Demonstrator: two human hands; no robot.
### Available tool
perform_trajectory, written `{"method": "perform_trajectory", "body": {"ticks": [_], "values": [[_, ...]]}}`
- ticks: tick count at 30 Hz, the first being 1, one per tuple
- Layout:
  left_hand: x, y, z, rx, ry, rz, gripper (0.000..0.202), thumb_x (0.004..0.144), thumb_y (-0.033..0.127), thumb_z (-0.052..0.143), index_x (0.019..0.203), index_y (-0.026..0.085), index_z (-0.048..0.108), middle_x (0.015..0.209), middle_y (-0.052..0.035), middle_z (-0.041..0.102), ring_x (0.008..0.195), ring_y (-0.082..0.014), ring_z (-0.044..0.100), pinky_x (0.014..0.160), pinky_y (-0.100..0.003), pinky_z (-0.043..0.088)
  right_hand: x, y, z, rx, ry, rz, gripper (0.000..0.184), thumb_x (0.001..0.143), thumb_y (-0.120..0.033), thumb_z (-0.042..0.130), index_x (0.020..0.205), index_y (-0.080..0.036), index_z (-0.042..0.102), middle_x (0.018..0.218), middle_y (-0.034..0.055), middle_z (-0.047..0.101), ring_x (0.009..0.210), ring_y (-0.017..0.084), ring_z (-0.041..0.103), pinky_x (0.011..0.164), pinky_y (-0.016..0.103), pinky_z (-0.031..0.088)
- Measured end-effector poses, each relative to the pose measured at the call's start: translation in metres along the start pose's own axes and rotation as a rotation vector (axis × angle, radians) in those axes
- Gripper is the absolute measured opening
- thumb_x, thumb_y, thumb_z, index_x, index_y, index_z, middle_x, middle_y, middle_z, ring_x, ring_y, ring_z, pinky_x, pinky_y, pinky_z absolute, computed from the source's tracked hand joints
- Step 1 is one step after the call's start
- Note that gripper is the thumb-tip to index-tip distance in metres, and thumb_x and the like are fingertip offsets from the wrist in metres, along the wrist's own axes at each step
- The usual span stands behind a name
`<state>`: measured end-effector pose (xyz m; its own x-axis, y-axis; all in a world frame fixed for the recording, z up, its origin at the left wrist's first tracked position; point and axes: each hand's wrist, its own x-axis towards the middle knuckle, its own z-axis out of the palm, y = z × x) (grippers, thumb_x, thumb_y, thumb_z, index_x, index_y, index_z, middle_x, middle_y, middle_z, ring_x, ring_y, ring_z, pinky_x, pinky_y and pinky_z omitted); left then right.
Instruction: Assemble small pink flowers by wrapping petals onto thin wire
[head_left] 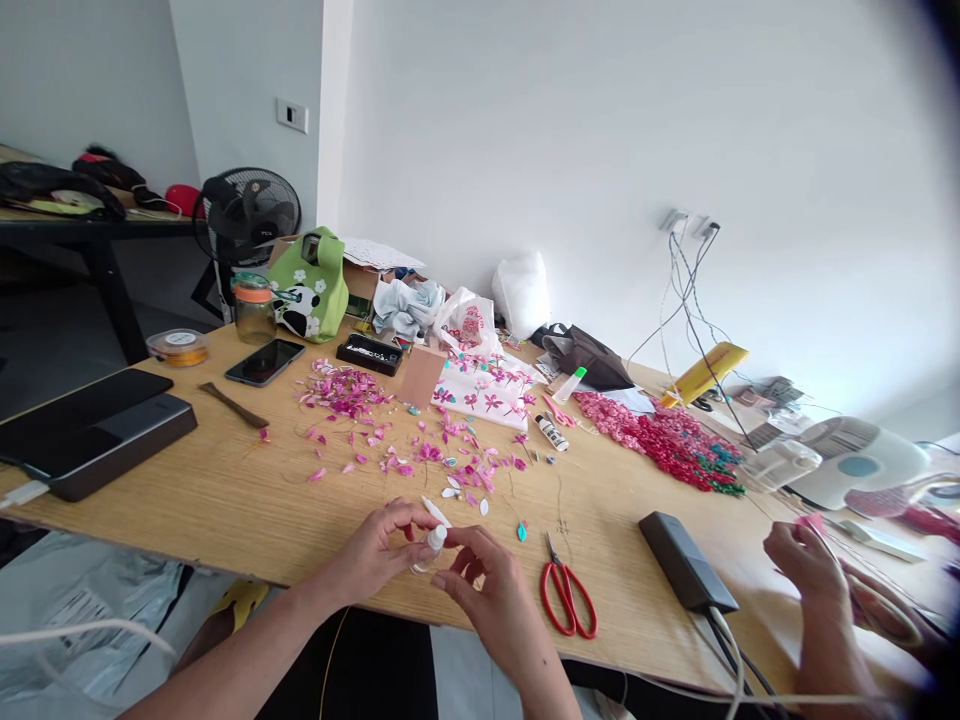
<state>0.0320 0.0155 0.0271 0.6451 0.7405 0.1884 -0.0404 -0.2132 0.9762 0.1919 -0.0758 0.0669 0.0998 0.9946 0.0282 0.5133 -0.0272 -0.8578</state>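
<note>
Both hands meet low at the near edge of the tabletop (225, 500). The left hand (375, 555) pinches a small white bottle (433, 545), and the right hand (487, 590) closes its fingertips on the same bottle from the other side. The bottle sits just above the wood, between the two hands.

Far left lies a black tablet (90, 430), then a phone (264, 361), with a green bag (311, 285) behind it. Pink petals (352, 395) are scattered across the middle. Just right of the hands lie red scissors (568, 598), blades shut, and beside them a dark power bank (686, 573). At the right edge, a co-worker's hand (806, 565) holds something pink.
</note>
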Motion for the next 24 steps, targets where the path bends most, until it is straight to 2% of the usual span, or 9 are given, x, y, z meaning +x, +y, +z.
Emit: {"method": "perform_trajectory", "body": {"ticks": [3, 8, 13, 19, 24], "values": [[-0.0006, 0.0019, 0.0004, 0.031, -0.016, -0.002, 0.027, 0.079, 0.038, 0.066, 0.097, 0.019, 0.070, 0.089, -0.0059, 0.063, 0.084, -0.0191, 0.051, 0.083, -0.034, 0.040, 0.0005, 0.0013, -0.0004, -0.025, 0.034, 0.002, 0.017, 0.081, -0.025, 0.063, 0.097, -0.022, 0.068, 0.086, 0.0022, 0.064, 0.065, 0.012, 0.054, 0.060, 0.024, 0.042], [-0.0005, 0.0000, 0.0014, 0.012, -0.010, 0.012, 0.026, 0.080, 0.036, 0.065, 0.099, 0.019, 0.069, 0.090, -0.0052, 0.063, 0.083, -0.0185, 0.051, 0.083, -0.033, 0.040, 0.0001, 0.0029, 0.0008, -0.039, 0.020, -0.020, 0.025, 0.074, -0.022, 0.070, 0.099, -0.023, 0.066, 0.094, 0.0022, 0.064, 0.068, 0.013, 0.057, 0.060, 0.024, 0.044], [-0.0003, -0.0015, 0.0017, 0.007, -0.009, 0.026, 0.028, 0.080, 0.036, 0.064, 0.102, 0.019, 0.069, 0.089, -0.0053, 0.062, 0.082, -0.0182, 0.051, 0.081, -0.033, 0.040, -0.0001, 0.0036, 0.0052, -0.075, 0.054, -0.046, 0.024, 0.077, -0.016, 0.063, 0.100, -0.023, 0.066, 0.090, 0.0018, 0.063, 0.066, 0.012, 0.058, 0.060, 0.023, 0.045], [-0.0018, -0.0055, 0.0011, 0.041, -0.011, 0.021, 0.043, 0.071, 0.035, 0.074, 0.111, 0.021, 0.067, 0.094, -0.0050, 0.062, 0.083, -0.0183, 0.051, 0.082, -0.034, 0.041, -0.0017, 0.0029, 0.0046, -0.093, 0.057, -0.087, 0.023, 0.081, -0.017, 0.060, 0.102, -0.022, 0.066, 0.088, 0.0027, 0.063, 0.066, 0.012, 0.058, 0.060, 0.022, 0.045], [-0.0033, -0.0067, 0.0017, 0.019, -0.005, 0.020, 0.039, 0.075, 0.034, 0.071, 0.111, 0.021, 0.067, 0.092, -0.0047, 0.060, 0.082, -0.0178, 0.052, 0.083, -0.034, 0.042, -0.0040, -0.0012, 0.0029, -0.053, 0.047, -0.117, 0.022, 0.083, -0.022, 0.058, 0.103, -0.022, 0.066, 0.093, 0.0037, 0.063, 0.068, 0.012, 0.059, 0.057, 0.020, 0.046]]}}
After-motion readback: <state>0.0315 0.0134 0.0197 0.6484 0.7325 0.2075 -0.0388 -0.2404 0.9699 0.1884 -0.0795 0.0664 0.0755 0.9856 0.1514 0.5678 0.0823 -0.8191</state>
